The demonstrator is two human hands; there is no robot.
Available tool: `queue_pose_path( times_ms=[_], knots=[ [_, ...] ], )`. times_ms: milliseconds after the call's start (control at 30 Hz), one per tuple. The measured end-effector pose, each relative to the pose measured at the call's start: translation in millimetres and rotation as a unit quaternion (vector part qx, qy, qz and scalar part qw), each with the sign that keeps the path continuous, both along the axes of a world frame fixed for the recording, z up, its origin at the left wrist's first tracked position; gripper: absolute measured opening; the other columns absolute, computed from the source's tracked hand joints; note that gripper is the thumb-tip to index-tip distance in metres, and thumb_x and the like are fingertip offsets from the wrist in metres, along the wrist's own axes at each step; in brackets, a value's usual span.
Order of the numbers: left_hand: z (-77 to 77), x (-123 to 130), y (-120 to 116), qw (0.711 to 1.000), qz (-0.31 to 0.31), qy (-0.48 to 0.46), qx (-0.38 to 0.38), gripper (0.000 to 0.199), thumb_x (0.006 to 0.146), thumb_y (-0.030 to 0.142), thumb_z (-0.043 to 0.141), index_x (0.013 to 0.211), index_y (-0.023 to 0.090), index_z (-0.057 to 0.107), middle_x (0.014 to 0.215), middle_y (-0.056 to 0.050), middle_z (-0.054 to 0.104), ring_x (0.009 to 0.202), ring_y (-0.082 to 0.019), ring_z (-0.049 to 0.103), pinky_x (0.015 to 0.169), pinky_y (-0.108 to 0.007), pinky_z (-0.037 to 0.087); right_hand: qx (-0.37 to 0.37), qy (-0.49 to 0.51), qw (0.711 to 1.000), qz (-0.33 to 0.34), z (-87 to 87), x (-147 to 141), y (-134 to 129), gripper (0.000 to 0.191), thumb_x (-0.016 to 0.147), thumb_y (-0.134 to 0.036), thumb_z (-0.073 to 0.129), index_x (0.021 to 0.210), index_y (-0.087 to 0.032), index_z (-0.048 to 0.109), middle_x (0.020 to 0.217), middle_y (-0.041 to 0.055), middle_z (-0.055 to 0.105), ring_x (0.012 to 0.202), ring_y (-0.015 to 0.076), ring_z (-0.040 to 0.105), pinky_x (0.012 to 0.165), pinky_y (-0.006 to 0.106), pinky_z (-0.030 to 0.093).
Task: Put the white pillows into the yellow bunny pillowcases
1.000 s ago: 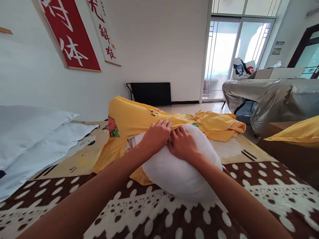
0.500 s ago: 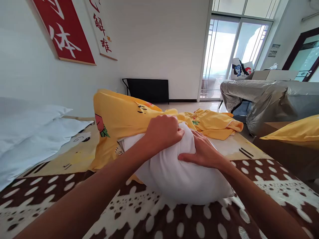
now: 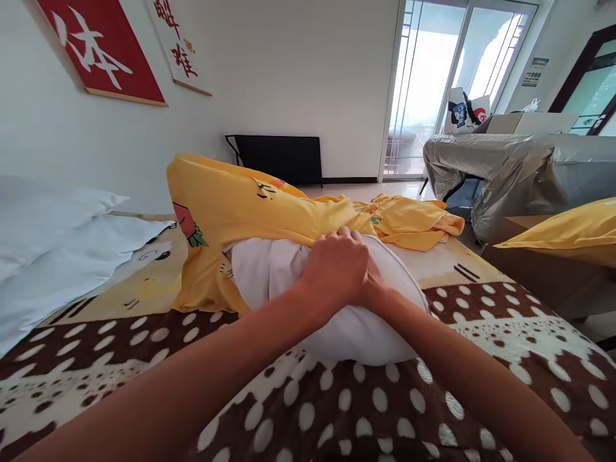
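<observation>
A white pillow lies bunched on the bed in front of me, its far part inside a yellow pillowcase with cartoon prints. My left hand is closed on the pillow near the case's opening, knuckles up. Against it, from the right, comes my right hand. Its fingers are mostly hidden behind the left hand, so their grip does not show. The pillow's piped edge curves out to the right of both hands.
White pillows lie at the left. Crumpled yellow fabric rests beyond the case. A brown and cream polka-dot blanket covers the bed. At the right are a yellow pillow on a cardboard box and plastic-covered furniture.
My hands have come together. They were apart on the pillow, and now the left overlaps the right. The pillow's white top has flattened, and the view has tilted slightly down.
</observation>
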State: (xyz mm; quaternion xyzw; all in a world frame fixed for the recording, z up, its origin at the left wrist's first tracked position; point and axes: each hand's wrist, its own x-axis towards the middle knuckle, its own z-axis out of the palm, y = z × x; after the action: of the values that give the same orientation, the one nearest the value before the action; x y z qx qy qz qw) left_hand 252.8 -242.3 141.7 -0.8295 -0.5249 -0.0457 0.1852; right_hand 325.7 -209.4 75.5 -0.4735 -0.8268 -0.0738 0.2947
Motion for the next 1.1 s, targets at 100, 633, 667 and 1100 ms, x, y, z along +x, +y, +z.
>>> queue_pose_path(
  times_ms=[100, 633, 667, 1100],
  knots=[
    [1.3, -9.9, 2.3, 0.998, -0.036, 0.001, 0.053, 0.024, 0.080, 0.014, 0.040, 0.098, 0.008, 0.055, 0.092, -0.014, 0.059, 0.088, -0.025, 0.059, 0.072, -0.033, 0.046, -0.002, 0.029, 0.999, 0.027, 2.8, 20.5, -3.1, 0.028, 0.083, -0.032, 0.050, 0.101, -0.013, 0.061, 0.101, 0.0124, 0.063, 0.098, 0.0258, 0.055, 0.088, 0.040, 0.044],
    [28.8, -11.1, -17.3, 1.000, 0.012, -0.026, -0.006, 0.019, 0.077, 0.018, 0.048, 0.082, 0.015, 0.065, 0.073, -0.011, 0.064, 0.078, -0.025, 0.063, 0.067, -0.032, 0.044, -0.122, 0.099, 0.977, 0.141, 8.4, 66.8, -50.3, 0.072, 0.070, -0.054, 0.067, 0.131, -0.022, 0.045, 0.126, 0.0085, 0.056, 0.113, 0.0284, 0.053, 0.094, 0.042, 0.042],
    [29.7, -8.8, -15.6, 0.999, 0.015, -0.038, -0.017, 0.019, 0.077, 0.019, 0.048, 0.083, 0.015, 0.066, 0.074, -0.011, 0.064, 0.079, -0.025, 0.063, 0.069, -0.032, 0.044, -0.107, 0.091, 0.979, 0.150, 9.9, 60.2, -53.8, 0.069, 0.072, -0.052, 0.067, 0.130, -0.022, 0.046, 0.127, 0.0088, 0.055, 0.113, 0.0280, 0.052, 0.094, 0.042, 0.042],
    [17.7, -12.8, -23.0, 0.993, 0.037, -0.096, -0.051, 0.019, 0.074, 0.019, 0.050, 0.087, 0.016, 0.064, 0.079, -0.010, 0.066, 0.081, -0.025, 0.063, 0.072, -0.031, 0.045, -0.042, 0.002, 0.985, 0.165, 2.3, 26.6, -82.0, 0.049, 0.077, -0.037, 0.062, 0.119, -0.012, 0.050, 0.124, 0.0151, 0.055, 0.118, 0.0283, 0.046, 0.096, 0.042, 0.039]
  ],
)
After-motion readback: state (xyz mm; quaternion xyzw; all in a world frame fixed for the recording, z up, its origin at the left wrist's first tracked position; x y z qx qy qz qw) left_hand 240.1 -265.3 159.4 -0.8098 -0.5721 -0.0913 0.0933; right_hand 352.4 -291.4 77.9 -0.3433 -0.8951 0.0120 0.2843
